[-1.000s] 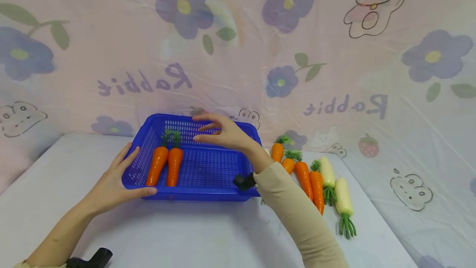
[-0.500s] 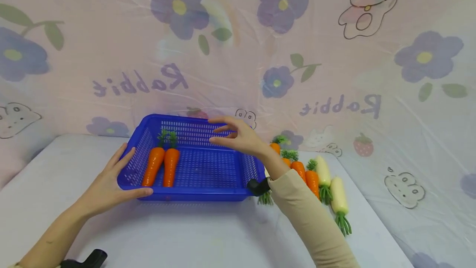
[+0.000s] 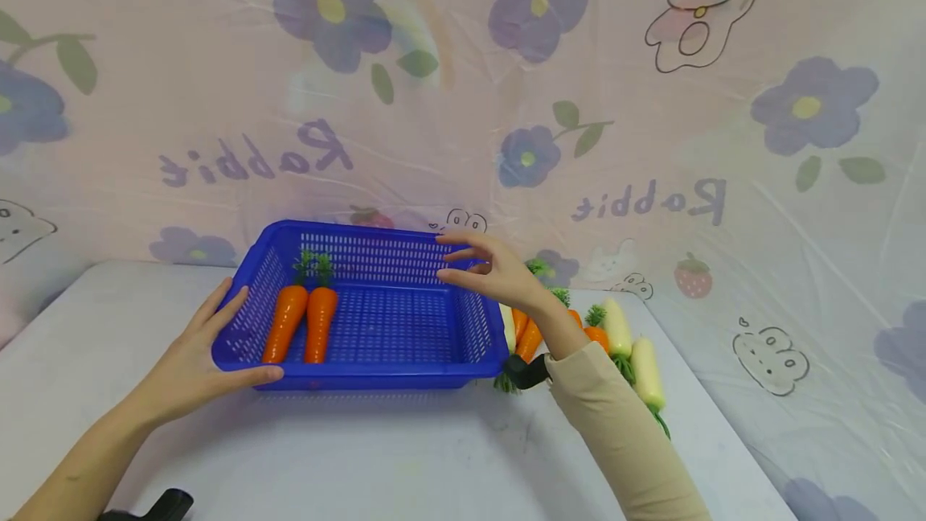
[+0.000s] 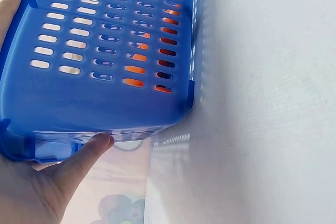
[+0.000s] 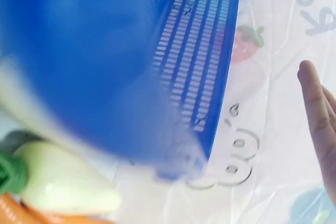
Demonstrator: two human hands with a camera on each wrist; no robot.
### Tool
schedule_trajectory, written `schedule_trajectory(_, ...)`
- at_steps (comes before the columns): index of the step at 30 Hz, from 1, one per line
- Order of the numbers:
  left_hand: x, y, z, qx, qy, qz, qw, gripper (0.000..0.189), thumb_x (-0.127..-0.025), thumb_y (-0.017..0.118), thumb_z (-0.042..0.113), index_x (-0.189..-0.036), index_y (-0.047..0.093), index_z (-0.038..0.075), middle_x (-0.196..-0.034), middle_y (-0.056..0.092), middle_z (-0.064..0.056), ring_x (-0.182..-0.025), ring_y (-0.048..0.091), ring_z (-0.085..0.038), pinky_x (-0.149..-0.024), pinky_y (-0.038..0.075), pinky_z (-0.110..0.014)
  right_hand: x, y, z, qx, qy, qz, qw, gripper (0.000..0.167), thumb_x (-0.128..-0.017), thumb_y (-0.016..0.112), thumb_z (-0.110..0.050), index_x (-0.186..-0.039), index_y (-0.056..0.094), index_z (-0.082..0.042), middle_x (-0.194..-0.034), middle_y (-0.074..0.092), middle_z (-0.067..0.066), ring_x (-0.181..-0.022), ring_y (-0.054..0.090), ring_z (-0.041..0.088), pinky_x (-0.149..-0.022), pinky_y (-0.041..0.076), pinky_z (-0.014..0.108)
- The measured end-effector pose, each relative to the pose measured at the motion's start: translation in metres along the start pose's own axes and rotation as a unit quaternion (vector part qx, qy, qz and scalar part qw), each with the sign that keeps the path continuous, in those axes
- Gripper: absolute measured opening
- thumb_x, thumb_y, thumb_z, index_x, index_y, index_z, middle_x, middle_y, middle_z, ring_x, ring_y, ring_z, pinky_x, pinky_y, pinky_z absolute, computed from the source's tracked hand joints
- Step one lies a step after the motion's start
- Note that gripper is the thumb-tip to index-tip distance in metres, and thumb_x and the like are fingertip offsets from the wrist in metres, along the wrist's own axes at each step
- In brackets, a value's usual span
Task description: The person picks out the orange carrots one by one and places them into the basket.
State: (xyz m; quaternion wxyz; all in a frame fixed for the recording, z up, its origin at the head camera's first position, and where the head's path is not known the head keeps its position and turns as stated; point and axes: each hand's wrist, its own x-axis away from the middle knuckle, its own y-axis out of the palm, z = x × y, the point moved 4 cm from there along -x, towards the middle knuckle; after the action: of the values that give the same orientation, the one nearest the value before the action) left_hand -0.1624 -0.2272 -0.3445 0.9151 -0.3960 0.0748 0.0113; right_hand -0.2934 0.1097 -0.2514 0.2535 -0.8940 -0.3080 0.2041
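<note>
The basket (image 3: 391,382) is deep blue with rows of slots, the carrots (image 3: 285,324) bright orange with green tops, and the radishes (image 3: 646,372) creamy white with green stems. The sleeve (image 3: 624,428) is plain beige, the table (image 3: 362,457) white. The backdrop (image 3: 434,135) is pale pink — printed with purple, yellow-centred flowers (image 3: 333,8), green leaves (image 3: 417,63), red strawberries (image 3: 693,277) and black-outlined rabbits (image 3: 770,360) — and lettered in purple.

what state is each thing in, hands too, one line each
Blue basket: open side up, partly filled
Carrots inside: side by side, leafy ends far
Left hand: grip on basket's near left corner
Right hand: grip curved, empty
Loose carrots: beside basket, partly hidden
White radishes: lying outside basket
</note>
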Motion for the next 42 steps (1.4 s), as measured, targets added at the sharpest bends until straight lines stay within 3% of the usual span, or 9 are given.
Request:
schedule_trajectory(7, 0.001, 0.001, 0.000, -0.005, 0.000, 0.001, 1.0000, 0.112, -0.076, 0.078, 0.042, -0.155, 0.005, 0.011, -0.161, -0.013, -0.013, -0.138, 0.003, -0.059, -0.091, 0.019, -0.084, 0.016, -0.011, 0.019, -0.001, 0.039, 0.019, 0.9991, 0.046, -0.090, 0.067, -0.021, -0.135, 0.054, -0.020, -0.143, 0.045, 0.003, -0.125, 0.053, 0.031, -0.098, 0.050, 0.046)
schedule_trajectory(14, 0.001, 0.002, -0.001, -0.002, -0.001, 0.001, 1.0000, 0.112, -0.076, 0.078, 0.041, -0.155, 0.005, 0.011, -0.161, -0.014, -0.014, -0.138, 0.004, -0.059, -0.091, 0.019, -0.083, 0.028, -0.018, 0.033, -0.006, 0.025, 0.040, 0.9989, 0.047, -0.091, 0.066, -0.017, -0.135, 0.052, -0.011, -0.142, 0.045, 0.012, -0.124, 0.052, 0.040, -0.095, 0.053, 0.045)
schedule_trajectory(21, 0.002, 0.003, -0.001, 0.001, 0.004, 0.003, 1.0000, 0.112, -0.076, 0.078, 0.041, -0.155, 0.006, 0.011, -0.161, -0.013, -0.013, -0.139, 0.003, -0.059, -0.091, 0.019, -0.083, 0.042, -0.023, 0.050, 0.006, 0.023, 0.074, 0.9970, 0.048, -0.091, 0.066, -0.016, -0.136, 0.052, -0.008, -0.144, 0.045, 0.013, -0.123, 0.053, 0.038, -0.094, 0.052, 0.047)
schedule_trajectory(28, 0.003, 0.003, 0.000, -0.002, 0.003, 0.004, 1.0000, 0.112, -0.076, 0.078, 0.041, -0.155, 0.006, 0.011, -0.161, -0.013, -0.014, -0.139, 0.003, -0.059, -0.091, 0.020, -0.083, 0.052, -0.027, 0.064, 0.004, 0.044, 0.092, 0.9948, 0.048, -0.091, 0.066, -0.018, -0.136, 0.052, -0.014, -0.143, 0.045, 0.010, -0.125, 0.052, 0.035, -0.098, 0.049, 0.051)
schedule_trajectory(38, 0.002, 0.000, 0.001, 0.003, 0.001, 0.001, 1.0000, 0.112, -0.076, 0.078, 0.041, -0.155, 0.006, 0.011, -0.161, -0.013, -0.014, -0.139, 0.003, -0.059, -0.092, 0.019, -0.083, 0.061, -0.030, 0.071, 0.015, 0.072, 0.117, 0.9904, 0.045, -0.090, 0.067, -0.016, -0.132, 0.054, -0.007, -0.139, 0.048, 0.016, -0.122, 0.052, 0.039, -0.101, 0.045, 0.056)
schedule_trajectory(42, 0.001, -0.001, 0.002, 0.002, -0.001, -0.002, 1.0000, 0.112, -0.076, 0.078, 0.042, -0.155, 0.006, 0.011, -0.161, -0.013, -0.014, -0.139, 0.003, -0.059, -0.091, 0.020, -0.083, 0.066, -0.031, 0.083, 0.015, 0.079, 0.121, 0.9894, 0.047, -0.090, 0.067, -0.018, -0.133, 0.054, -0.006, -0.140, 0.047, 0.016, -0.124, 0.051, 0.041, -0.101, 0.045, 0.055)
